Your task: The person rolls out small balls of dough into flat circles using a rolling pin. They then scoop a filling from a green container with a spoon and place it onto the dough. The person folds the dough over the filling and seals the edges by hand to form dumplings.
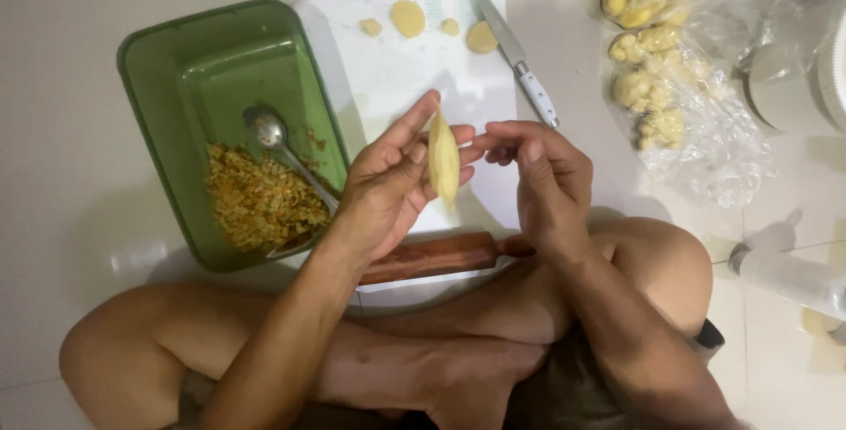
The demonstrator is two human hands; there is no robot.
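White floor, left hand (388,185) cupping folded dough (443,164), right hand (545,179) pinching

Soft, matt yellow dough piece (443,164); glossy green plastic tray (189,69); shiny metal spoon (269,130); smooth reddish wooden rolling pin (432,258); crinkled clear plastic bags (705,130), upper right; smooth pale tiled floor (62,174).

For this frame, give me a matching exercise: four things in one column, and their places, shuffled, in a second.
Things:
1. metal spoon
2. white-handled knife
3. brown wooden rolling pin
4. folded yellow dough piece

Places:
A. on the white sheet, blade pointing away from the person
B. held between the left hand and right hand
C. in the green rectangular tray, beside the chopped filling
D. lying near the crossed legs, below the hands

Pairs: 1-C, 2-A, 3-D, 4-B
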